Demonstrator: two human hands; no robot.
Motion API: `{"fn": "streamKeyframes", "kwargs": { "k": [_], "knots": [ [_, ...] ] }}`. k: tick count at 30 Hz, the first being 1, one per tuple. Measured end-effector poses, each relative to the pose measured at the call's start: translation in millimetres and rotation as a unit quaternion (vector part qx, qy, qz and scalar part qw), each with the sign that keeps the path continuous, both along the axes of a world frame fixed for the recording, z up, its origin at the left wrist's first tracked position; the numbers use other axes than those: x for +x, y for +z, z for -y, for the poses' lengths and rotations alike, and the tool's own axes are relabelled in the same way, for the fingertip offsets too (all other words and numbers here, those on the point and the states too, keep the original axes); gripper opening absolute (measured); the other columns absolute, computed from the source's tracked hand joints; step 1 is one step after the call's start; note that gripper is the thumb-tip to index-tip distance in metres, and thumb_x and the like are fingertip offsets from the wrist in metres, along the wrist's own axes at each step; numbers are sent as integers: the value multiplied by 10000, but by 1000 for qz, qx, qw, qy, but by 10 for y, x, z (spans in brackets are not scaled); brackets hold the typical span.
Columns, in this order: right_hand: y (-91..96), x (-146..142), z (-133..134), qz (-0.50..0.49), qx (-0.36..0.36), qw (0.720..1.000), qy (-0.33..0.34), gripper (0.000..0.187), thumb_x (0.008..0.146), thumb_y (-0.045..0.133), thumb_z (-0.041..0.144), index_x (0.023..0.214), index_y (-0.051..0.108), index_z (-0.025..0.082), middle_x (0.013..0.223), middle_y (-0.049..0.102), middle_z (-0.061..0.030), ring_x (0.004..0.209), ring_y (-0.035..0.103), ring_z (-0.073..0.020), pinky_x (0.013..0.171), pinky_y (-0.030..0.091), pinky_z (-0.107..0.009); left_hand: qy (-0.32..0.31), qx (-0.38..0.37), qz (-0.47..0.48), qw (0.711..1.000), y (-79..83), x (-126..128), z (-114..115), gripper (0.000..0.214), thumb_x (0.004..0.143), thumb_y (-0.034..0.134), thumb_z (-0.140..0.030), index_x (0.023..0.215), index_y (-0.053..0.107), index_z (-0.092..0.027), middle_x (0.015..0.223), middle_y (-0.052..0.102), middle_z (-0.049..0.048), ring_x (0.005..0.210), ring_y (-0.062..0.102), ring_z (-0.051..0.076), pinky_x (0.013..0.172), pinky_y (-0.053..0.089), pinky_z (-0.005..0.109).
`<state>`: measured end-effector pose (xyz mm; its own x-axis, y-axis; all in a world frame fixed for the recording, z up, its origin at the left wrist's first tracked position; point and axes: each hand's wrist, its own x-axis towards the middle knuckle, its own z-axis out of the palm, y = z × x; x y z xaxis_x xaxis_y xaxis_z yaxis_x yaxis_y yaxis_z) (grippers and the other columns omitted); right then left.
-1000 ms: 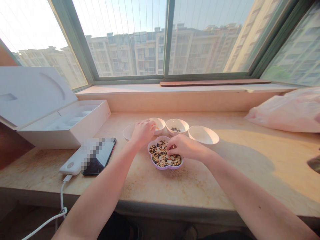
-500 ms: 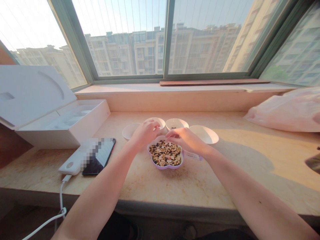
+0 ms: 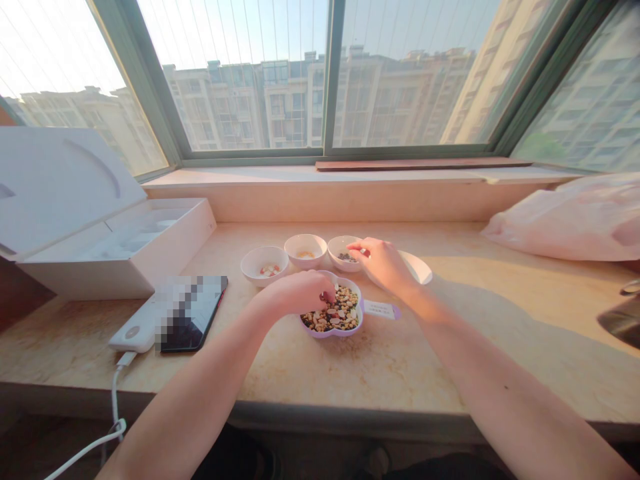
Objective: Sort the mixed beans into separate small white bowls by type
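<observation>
The purple dish [image 3: 333,333], lobed and filled with mixed beans and pale nut-like pieces [image 3: 340,317], stands on the table [image 3: 280,373] between the person's forearms; its purple handle with a white label [image 3: 379,309] juts out to the right. The left hand [image 3: 306,292] reaches over the dish's left rim, its fingers bent down onto the mix; whether they grasp a piece I cannot tell. The right hand [image 3: 381,262] is behind and to the right of the dish, thumb and forefinger drawn close together over a white bowl [image 3: 345,267] with dark pieces in it; whether anything is between those fingers I cannot tell either.

That bowl sits just behind the dish; behind and slightly left of the dish is a second bowl [image 3: 305,265] with a few yellow pieces; farther left, a third bowl [image 3: 253,270] holds reddish and white pieces; behind and right of the dish, a fourth bowl [image 3: 421,268] is partly hidden by the right hand. Well left of the dish lie a dark phone [image 3: 183,339] and a white device [image 3: 135,330] with a cable plugged in, with an open white box [image 3: 100,281] farther back; far right and behind the dish rests a pale plastic bag [image 3: 565,223].
</observation>
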<state>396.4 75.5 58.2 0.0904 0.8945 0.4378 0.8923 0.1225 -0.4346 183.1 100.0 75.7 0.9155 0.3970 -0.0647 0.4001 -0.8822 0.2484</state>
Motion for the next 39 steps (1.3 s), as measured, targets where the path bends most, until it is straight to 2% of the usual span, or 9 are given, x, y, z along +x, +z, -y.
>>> {"fn": "streamKeyframes", "kwargs": {
  "k": [11, 16, 21, 25, 28, 31, 34, 37, 39],
  "knots": [
    [-41, 69, -35, 62, -38, 997, -28, 300, 964, 509, 271, 1091, 764, 175, 1070, 741, -102, 907, 664, -226, 815, 477, -312, 19, -22, 13, 999, -120, 43, -67, 205, 828, 585, -165, 830, 770, -254, 1052, 727, 2, 839, 649, 150, 749, 485, 247],
    [-29, 58, -14, 53, -46, 997, -38, 364, 948, 543, 291, 1252, 710, 178, 1075, 724, -108, 908, 660, -226, 804, 480, -318, 13, -5, 18, 1000, -129, 43, -64, 197, 871, 558, -187, 866, 745, -249, 1050, 736, -1, 912, 653, 154, 812, 486, 241],
    [-11, 35, -4, 42, -25, 998, -38, 341, 930, 569, 294, 1206, 723, 167, 1068, 722, -110, 858, 658, -213, 791, 491, -328, 100, 34, 69, 992, -46, 8, -100, 217, 949, 496, -214, 915, 710, -238, 983, 743, 12, 892, 664, 172, 762, 473, 266],
    [60, -36, 40, 37, -27, 999, -29, 256, 922, 573, 261, 1069, 763, 175, 1034, 746, -99, 848, 665, -208, 811, 499, -331, 216, 103, 153, 959, -59, -42, -273, 293, 1006, 423, -256, 907, 694, -207, 1027, 729, 54, 918, 658, 194, 778, 467, 293],
    [143, -112, 121, 26, -57, 998, 4, 258, 933, 558, 283, 1046, 771, 191, 950, 764, -82, 805, 673, -204, 779, 495, -321, 262, 147, 174, 938, -110, -70, -409, 305, 1013, 401, -247, 932, 690, -195, 1063, 723, 68, 937, 653, 198, 813, 461, 303],
    [205, -185, 213, 22, -124, 986, 107, 246, 923, 569, 298, 1013, 780, 207, 893, 769, -66, 776, 679, -196, 721, 481, -296, 284, 178, 166, 927, -149, -64, -493, 291, 1006, 413, -238, 935, 690, -184, 1045, 722, 80, 947, 654, 211, 832, 456, 320],
    [209, -244, 275, 54, -192, 961, 193, 231, 880, 575, 231, 964, 789, 214, 875, 768, -48, 746, 675, -185, 688, 465, -281, 305, 187, 145, 922, -161, -29, -536, 275, 995, 432, -225, 943, 699, -183, 1015, 717, 90, 966, 658, 229, 844, 451, 338],
    [163, -280, 291, 109, -235, 942, 215, 246, 845, 564, 185, 916, 795, 230, 845, 755, -34, 698, 656, -179, 639, 437, -285, 308, 189, 122, 924, -161, 4, -557, 258, 979, 453, -204, 971, 710, -186, 1012, 714, 99, 1000, 657, 247, 864, 445, 353],
    [123, -292, 281, 137, -230, 939, 215, 254, 848, 562, 188, 932, 795, 246, 890, 751, -37, 764, 664, -193, 658, 434, -291, 303, 190, 116, 927, -162, 15, -561, 266, 980, 451, -208, 999, 716, -188, 1046, 716, 104, 1018, 655, 253, 878, 444, 361]
  ]
}}
